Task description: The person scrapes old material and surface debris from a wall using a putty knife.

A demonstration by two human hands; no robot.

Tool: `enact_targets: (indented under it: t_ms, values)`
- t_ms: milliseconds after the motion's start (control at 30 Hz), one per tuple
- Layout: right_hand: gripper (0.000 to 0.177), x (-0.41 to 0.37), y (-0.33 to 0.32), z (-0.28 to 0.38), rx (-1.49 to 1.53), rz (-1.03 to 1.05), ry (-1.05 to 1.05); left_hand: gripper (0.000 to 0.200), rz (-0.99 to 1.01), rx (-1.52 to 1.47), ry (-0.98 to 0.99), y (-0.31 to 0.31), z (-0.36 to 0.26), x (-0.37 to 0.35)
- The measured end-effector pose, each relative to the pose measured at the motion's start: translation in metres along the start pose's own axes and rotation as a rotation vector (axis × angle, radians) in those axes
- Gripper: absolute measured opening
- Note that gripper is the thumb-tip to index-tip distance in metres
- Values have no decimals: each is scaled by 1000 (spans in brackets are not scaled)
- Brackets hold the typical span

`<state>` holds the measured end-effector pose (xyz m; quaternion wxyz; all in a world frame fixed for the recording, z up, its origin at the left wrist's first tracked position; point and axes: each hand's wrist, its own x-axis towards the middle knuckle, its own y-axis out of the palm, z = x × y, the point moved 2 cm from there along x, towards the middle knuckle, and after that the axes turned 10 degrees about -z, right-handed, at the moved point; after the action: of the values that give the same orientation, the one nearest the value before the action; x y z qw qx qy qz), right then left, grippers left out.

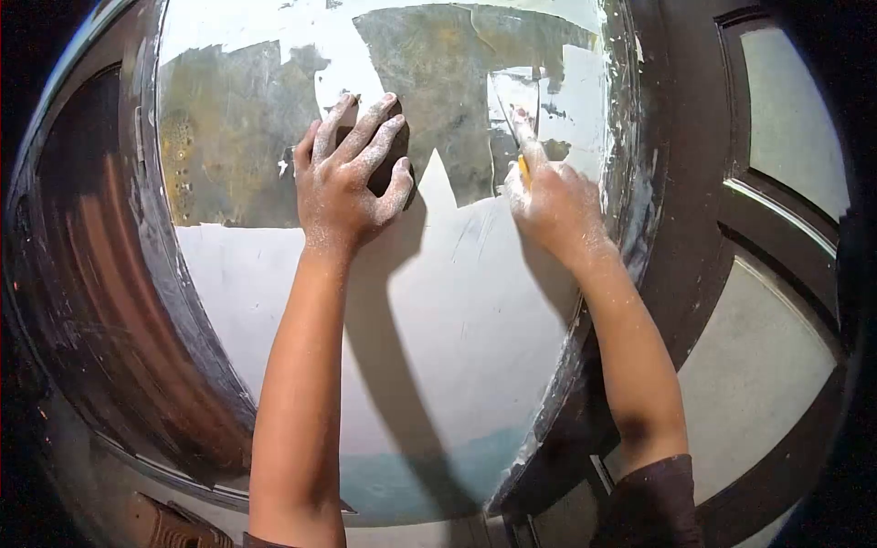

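1. My right hand [559,205] has its fingers closed around a scraper [517,99], the yellow part [523,172] of its handle showing by my thumb. The index finger reaches along towards the blade, I judge to press and steer it.
2. That blade lies at the upper right of the panel [438,310], over a white patch beside bare grey-brown surface [434,68].
3. My left hand [343,192] grasps nothing: its fingers are spread against the panel, left of the scraper and well apart from it. I take that as a brace, giving me balance while the right works. White dust coats both hands.
4. Between them a pale point [437,178] juts up from the smooth white lower part; near the bottom is a bluish-green band [434,475].
5. A dark frame [639,155], smeared white, edges the panel. Its right side is near my working hand and would limit a sideways sweep that way.
6. My left arm and its long shadow [393,356] cover part of the white area, hiding detail.
7. Further right is dark woodwork with pale insets [790,110]; a dark reddish-brown panel [100,265] lies left.
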<state>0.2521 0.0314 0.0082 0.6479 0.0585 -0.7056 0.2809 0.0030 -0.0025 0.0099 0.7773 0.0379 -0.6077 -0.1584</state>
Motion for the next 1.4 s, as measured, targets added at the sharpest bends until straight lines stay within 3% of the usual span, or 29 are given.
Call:
enact_targets:
  t_ms: [167,300,467,533,667,867,967,1167,1267,1333,1400]
  values:
    - [68,-28,-2,7,-91,107,4,40,1,4,-4,0,0,-1]
    - [68,-5,5,-1,-9,-82,-33,41,10,-5,4,1,2,-1]
    - [77,-35,8,9,-60,146,43,39,-14,-11,-10,1,1,-1]
    - [69,-24,4,6,-139,-25,-9,38,-6,8,-5,0,1,0]
    - [67,0,1,2,4,-99,54,37,-15,6,12,0,1,-1]
    - [73,-33,10,8,9,10,81,38,-24,-21,7,2,3,0]
    - [65,-3,4,1,117,-107,71,39,1,1,-3,0,-1,-1]
    - [60,-30,1,19,134,51,146,42,7,1,-12,-3,-5,1]
    - [58,8,-9,23,196,-25,173,42,12,13,-1,1,-1,0]
    - [68,11,-1,24,51,-37,97,43,6,18,2,-1,-3,-1]
    - [60,-7,-4,31,100,96,189,43,3,14,6,0,-2,-1]
